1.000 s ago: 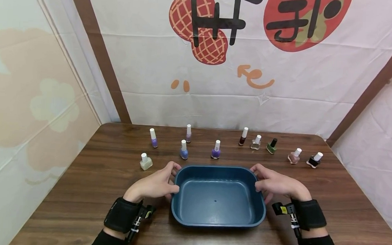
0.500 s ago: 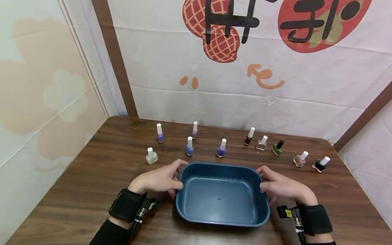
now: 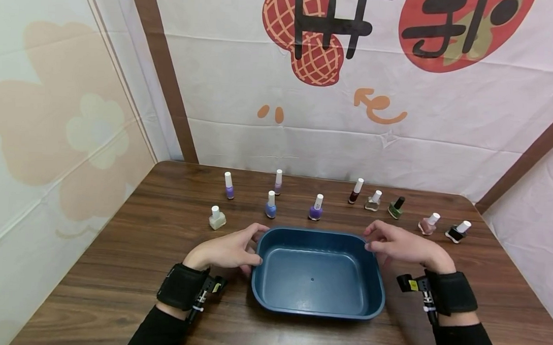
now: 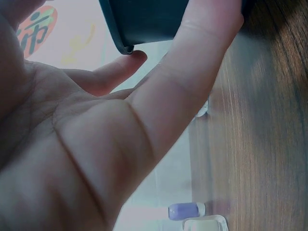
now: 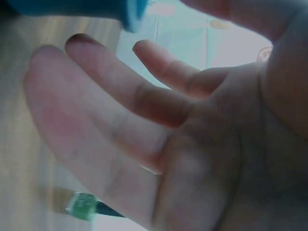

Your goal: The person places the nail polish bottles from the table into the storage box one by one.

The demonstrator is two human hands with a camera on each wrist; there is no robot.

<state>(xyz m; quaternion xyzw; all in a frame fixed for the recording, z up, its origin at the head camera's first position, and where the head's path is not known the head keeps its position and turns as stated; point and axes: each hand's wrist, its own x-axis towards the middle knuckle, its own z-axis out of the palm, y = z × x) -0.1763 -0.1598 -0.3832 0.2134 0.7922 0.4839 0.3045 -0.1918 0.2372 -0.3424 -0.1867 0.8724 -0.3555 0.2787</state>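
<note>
Left hand [image 3: 230,249] gripping a blue basin [image 3: 312,283], right hand [image 3: 406,245] loose-fingered at the opposite rim, a person faces ten nail-polish bottles [image 3: 315,213] beyond the grip, none inside yet.

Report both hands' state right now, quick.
Left hand: holding the blue tray at its left end.
Right hand: open, holding nothing.

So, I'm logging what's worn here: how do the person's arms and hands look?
Both black sleeves end short of wide black wristbands. Each wristband carries a small black camera with a yellow label and a silvery fitting. The left hand and right hand wear no gloves.
</note>
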